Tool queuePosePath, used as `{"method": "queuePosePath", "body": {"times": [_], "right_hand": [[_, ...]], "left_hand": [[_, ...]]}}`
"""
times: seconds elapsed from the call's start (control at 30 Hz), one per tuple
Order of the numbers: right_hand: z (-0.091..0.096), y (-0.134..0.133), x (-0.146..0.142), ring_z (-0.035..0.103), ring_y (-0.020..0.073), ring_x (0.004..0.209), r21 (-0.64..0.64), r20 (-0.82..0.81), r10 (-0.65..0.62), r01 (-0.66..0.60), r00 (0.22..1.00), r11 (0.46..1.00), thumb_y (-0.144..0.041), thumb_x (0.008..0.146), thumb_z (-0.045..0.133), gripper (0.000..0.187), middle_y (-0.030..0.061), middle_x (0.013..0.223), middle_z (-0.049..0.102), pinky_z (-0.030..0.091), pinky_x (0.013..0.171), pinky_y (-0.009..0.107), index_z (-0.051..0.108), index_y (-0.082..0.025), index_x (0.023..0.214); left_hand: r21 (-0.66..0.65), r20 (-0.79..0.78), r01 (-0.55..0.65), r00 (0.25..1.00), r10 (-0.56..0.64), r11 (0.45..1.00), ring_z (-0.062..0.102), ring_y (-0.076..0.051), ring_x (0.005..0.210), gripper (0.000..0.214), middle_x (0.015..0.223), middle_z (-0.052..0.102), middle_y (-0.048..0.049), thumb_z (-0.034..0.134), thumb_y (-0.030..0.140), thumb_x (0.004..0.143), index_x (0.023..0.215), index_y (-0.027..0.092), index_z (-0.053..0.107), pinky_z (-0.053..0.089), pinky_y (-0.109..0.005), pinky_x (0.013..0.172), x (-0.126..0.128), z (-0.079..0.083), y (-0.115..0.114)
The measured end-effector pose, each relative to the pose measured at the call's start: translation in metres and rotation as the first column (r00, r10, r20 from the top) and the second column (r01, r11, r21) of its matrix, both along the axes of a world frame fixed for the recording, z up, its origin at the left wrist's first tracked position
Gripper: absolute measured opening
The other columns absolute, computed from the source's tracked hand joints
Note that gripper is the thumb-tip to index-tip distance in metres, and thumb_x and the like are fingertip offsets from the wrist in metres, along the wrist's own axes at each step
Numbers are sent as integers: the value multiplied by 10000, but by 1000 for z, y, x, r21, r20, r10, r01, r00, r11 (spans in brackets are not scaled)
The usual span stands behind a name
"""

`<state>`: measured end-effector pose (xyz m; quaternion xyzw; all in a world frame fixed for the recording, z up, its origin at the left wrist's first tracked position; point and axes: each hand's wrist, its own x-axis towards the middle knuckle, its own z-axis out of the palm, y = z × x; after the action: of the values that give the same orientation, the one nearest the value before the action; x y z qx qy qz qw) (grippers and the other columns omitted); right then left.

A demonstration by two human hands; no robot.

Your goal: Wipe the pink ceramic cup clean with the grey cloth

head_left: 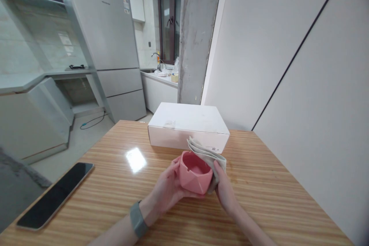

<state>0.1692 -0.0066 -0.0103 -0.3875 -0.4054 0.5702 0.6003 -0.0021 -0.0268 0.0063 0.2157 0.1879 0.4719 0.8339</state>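
Note:
My left hand (168, 188) cups a pink faceted ashtray (195, 172) from the left and below, holding it just above the wooden table (115, 196). My right hand (225, 190) grips a folded grey cloth (206, 154) and presses it against the ashtray's right side and rim. A grey watch band sits on my left wrist (137, 219). The ashtray's hollow faces up and towards me.
A closed white cardboard box (187, 125) lies on the table right behind the ashtray. A dark phone or tablet (56, 194) lies near the table's left edge. A white wall runs along the right. A fridge (111, 46) and kitchen counters stand beyond.

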Motion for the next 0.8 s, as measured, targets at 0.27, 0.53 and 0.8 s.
{"method": "queuePosePath", "body": {"times": [0.27, 0.53, 0.8], "right_hand": [[5, -5, -4, 611, 323, 1194, -54, -93, 45, -50, 995, 997, -628, 753, 679, 484, 59, 1074, 765, 453, 1051, 454, 753, -231, 1018], [12, -4, -4, 583, 289, 1241, -44, -97, 130, -134, 987, 990, -575, 788, 668, 417, 44, 1165, 734, 332, 1146, 437, 754, -246, 1031], [-14, -1, -4, 567, 284, 1258, -6, -22, 1, -1, 1000, 1000, -566, 771, 702, 448, 49, 1150, 736, 456, 1068, 409, 736, -250, 1087]], "left_hand": [[134, -15, 143, 990, -142, 981, 618, -346, 1103, 566, 1296, 602, -186, 584, 491, 888, 1339, 159, 505, 583, -447, 770, -5, -21, 3], [123, -134, 72, 989, -56, 990, 689, -278, 898, 624, 1261, 602, -149, 706, 430, 814, 1340, 246, 425, 605, -347, 585, -11, -22, 5], [199, -201, -159, 959, 199, 967, 603, -295, 1110, 662, 1338, 536, -135, 805, 194, 697, 1251, 239, 445, 595, -372, 758, -7, -3, 0]]}}
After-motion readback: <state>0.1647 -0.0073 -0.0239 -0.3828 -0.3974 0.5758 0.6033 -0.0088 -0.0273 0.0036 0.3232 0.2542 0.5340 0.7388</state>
